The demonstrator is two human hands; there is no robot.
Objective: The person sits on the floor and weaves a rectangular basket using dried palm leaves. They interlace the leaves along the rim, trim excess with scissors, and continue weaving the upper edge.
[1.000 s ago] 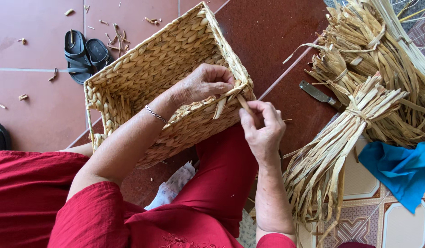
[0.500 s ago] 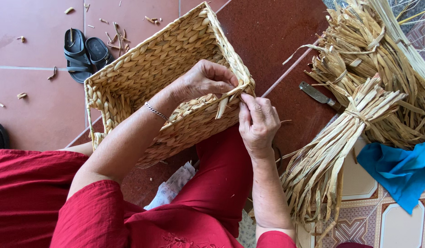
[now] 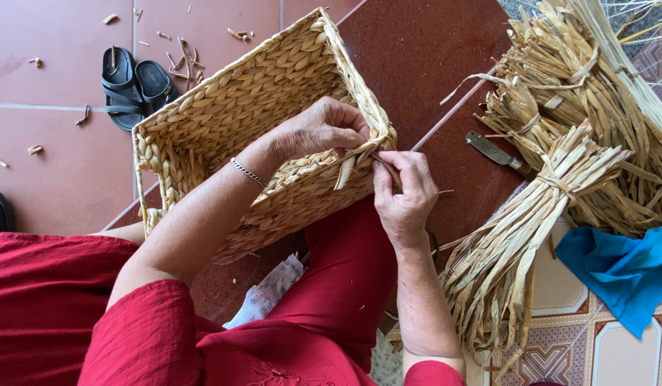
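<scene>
Here, the rectangular basket woven of pale straw-coloured fibre (image 3: 259, 136) is lying tipped on its side across the person's red-clad lap, its open mouth turned away over the dark red tiled floor (image 3: 59, 179), likely so that the near corner of the rim is coming up within easy reach. The left hand (image 3: 320, 129) is curling over that corner, fingers clenched on the rim and steadying it, while the right hand (image 3: 402, 196) is pinching a loose flat fibre strand (image 3: 345, 168) right at the same corner, the two hands almost touching. To the right, a tied bundle of dried flat fibre strips (image 3: 517, 236) is lying near the right elbow, apparently kept handy as stock, with a bigger loose heap of the same strips (image 3: 581, 86) behind it. A small metal blade with a dark handle (image 3: 497, 152) is resting on the floor between basket and bundle. A crumpled blue cloth (image 3: 620, 268) is sitting at the far right, and a pair of black sandals (image 3: 134, 86) is parked well apart beyond the basket. No packages, labels or signs are showing.
</scene>
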